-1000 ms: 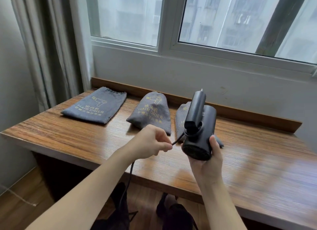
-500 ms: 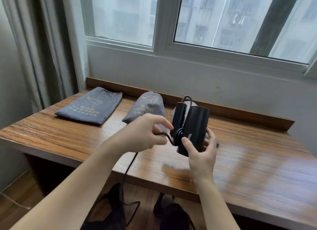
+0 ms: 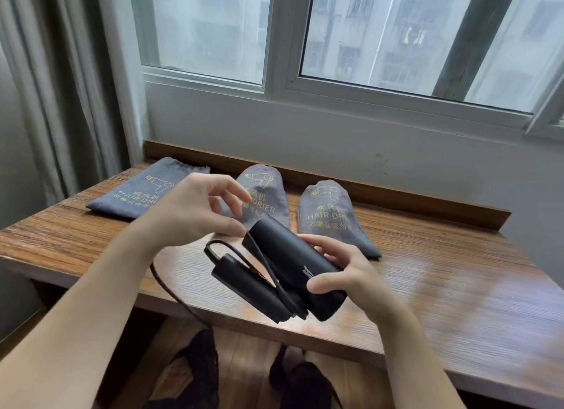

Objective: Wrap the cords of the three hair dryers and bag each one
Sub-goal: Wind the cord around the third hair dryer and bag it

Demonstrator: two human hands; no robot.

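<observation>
One dryer [image 3: 293, 274] is mid-wrap above the desk [image 3: 442, 301]: your right hand [image 3: 345, 274] grips its barrel, your left hand [image 3: 195, 213] pinches the cord [image 3: 259, 256] (most dangles below). Next, loop it snugly, then bag it in the flat pouch [image 3: 146, 195].

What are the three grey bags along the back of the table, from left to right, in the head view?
Flat bag → bulging middle bag, partly behind the left hand → bulging right bag.
</observation>
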